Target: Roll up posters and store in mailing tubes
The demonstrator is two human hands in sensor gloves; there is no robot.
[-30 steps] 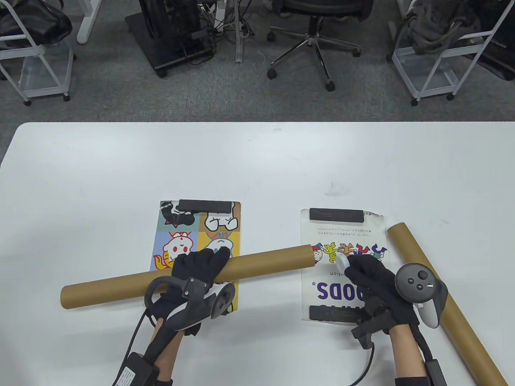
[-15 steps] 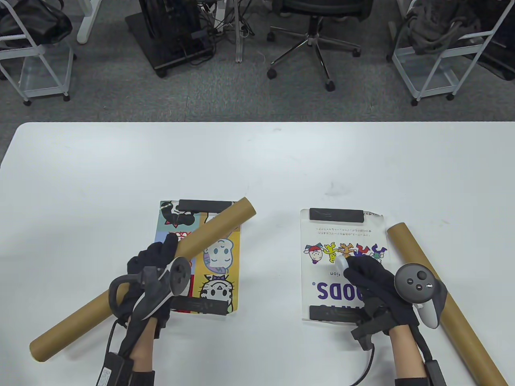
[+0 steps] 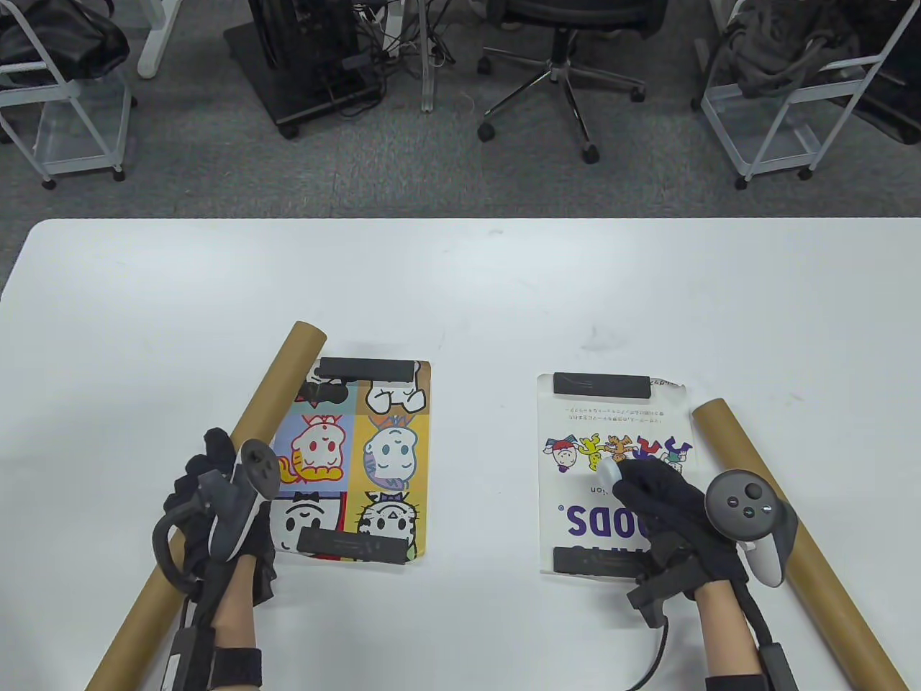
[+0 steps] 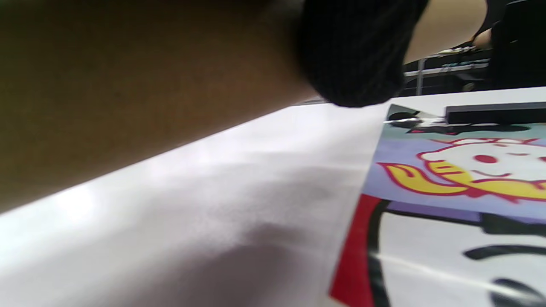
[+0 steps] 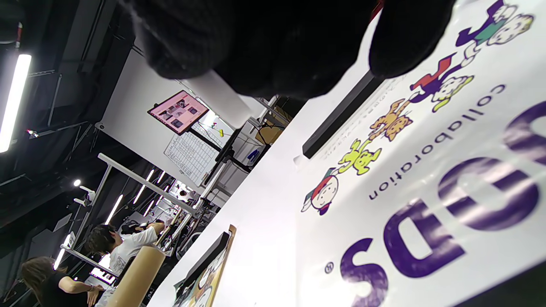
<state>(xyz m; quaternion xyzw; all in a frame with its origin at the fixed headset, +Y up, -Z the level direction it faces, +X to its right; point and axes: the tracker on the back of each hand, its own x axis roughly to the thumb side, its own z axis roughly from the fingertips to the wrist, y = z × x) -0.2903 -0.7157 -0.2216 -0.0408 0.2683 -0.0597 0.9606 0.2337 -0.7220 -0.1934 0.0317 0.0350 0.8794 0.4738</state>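
A brown mailing tube point(image 3: 277, 389) lies slanted along the left edge of the colourful cartoon poster point(image 3: 374, 453), its far end resting on that poster's top left corner. My left hand point(image 3: 205, 471) grips this tube near its middle; the left wrist view shows the tube point(image 4: 128, 85) close up with a fingertip point(image 4: 354, 55) on it. My right hand point(image 3: 647, 497) rests on the white poster point(image 3: 611, 417) and pinches a small white cap point(image 3: 610, 471), which also shows in the right wrist view point(image 5: 222, 100). A second tube point(image 3: 827, 576) lies right of the white poster.
Black weight bars point(image 3: 368, 369) point(image 3: 601, 384) hold down the far ends of both posters, and others point(image 3: 352, 545) point(image 3: 590, 560) the near ends. The white table point(image 3: 460, 288) stretches beyond the posters. Chairs and wire carts stand on the floor behind it.
My left hand has swung the tube off the colourful poster, its far end going from the right to the poster's upper left corner. The right hand has stayed put.
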